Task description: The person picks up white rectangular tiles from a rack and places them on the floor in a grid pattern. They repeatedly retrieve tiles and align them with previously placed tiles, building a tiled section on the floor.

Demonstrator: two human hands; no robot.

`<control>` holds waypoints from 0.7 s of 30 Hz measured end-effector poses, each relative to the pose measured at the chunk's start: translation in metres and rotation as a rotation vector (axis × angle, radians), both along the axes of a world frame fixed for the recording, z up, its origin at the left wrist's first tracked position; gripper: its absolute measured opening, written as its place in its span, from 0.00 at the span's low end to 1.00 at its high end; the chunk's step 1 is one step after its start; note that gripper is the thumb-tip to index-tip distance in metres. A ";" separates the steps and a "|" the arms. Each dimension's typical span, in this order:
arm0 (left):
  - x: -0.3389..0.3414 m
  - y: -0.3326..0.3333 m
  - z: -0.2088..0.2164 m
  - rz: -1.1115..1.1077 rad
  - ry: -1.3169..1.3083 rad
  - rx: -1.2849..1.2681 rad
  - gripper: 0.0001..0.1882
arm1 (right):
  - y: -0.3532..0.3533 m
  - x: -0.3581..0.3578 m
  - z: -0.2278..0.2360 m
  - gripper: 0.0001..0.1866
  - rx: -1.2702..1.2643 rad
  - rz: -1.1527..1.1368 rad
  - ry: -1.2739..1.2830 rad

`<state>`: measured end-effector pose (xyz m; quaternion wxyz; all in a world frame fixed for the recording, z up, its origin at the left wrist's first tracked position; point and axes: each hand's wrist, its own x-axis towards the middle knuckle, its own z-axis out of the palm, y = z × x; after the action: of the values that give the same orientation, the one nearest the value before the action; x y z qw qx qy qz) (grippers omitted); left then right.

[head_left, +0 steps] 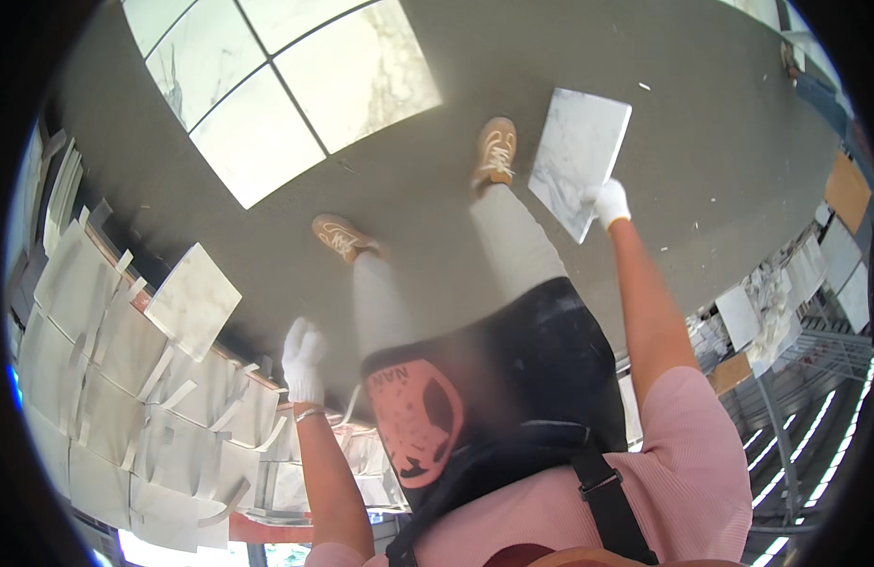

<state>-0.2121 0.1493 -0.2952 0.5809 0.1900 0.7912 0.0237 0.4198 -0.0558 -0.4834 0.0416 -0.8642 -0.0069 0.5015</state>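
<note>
My right hand (608,202), in a white glove, grips a white marble-look tile (581,142) with grey veins by its near edge. The tile hangs out over the grey floor (428,236), to the right of my right shoe (496,151). My left hand (305,363), gloved in white too, is held out empty with its fingers stretched. Nearest to it, on the left, another marble-look tile (193,300) leans at the edge of the tile stacks.
Stacked pale tiles with strips between them (163,425) fill the left side. Large glossy tiles (357,76) lie in a grid on the floor ahead. Cartons (847,192), a crumpled white heap (770,298) and metal racking (787,416) stand along the right.
</note>
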 end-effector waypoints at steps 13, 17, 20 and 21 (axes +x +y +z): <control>0.287 0.080 0.011 -0.321 -0.455 -0.084 0.31 | 0.092 0.078 0.312 0.37 0.327 -0.211 0.327; 0.333 0.053 -0.012 0.397 -0.824 -0.195 0.33 | 0.108 0.032 0.351 0.34 0.465 -0.400 0.372; 0.314 0.029 0.008 0.865 -1.098 -0.098 0.34 | 0.115 -0.006 0.355 0.35 0.554 -0.569 0.419; 0.307 0.025 0.019 0.920 -1.157 -0.074 0.35 | 0.119 -0.018 0.350 0.35 0.566 -0.613 0.477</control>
<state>0.0952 0.1740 -0.2760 0.8425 -0.2232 0.3585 0.3343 0.4014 0.0637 -0.1332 0.4214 -0.6420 0.1217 0.6289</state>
